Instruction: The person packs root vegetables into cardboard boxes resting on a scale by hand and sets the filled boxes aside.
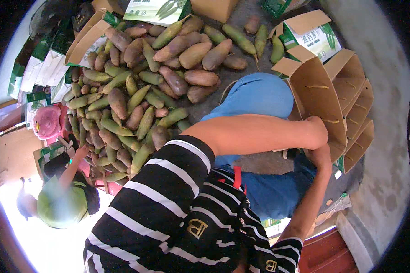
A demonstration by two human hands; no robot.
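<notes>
1. Grey floor [196, 111] lay between the heap and the person's blue knee [264, 93].
2. Green and brownish gourds [117, 103] filled the left and upper middle in a heap; a few lay apart, toward the upper right.
3. Brown boxes [316, 91] stood close together on the right, between the knee and the pale wall [382, 159], yellow cords showing on their bare cardboard.
4. Another worker [61, 207], in a green top, reached one arm to the heap's lower left edge.
5. White-and-green carton [155, 10]: it sat behind the heap, at the top.
6. Pink object [49, 123]: it was left of the heap.
7. Left hand [316, 131] and right hand [321, 155] were together beside the nearest box; whether their fingers clamped anything, I could not tell.
</notes>
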